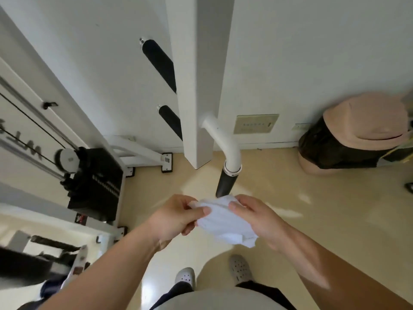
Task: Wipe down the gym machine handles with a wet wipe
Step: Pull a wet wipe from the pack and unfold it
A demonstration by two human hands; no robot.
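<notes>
Ahead: post beside handle, bin rt.

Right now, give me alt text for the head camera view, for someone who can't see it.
A left hand and right hand pinch a crumpled white wipe between them, near the tip of a black handle on a white gym machine. A weight stack stands to the left, a lidded bin to the right.

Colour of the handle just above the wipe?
Black handle, with a silver collar at its top. The head view shows it.
</notes>
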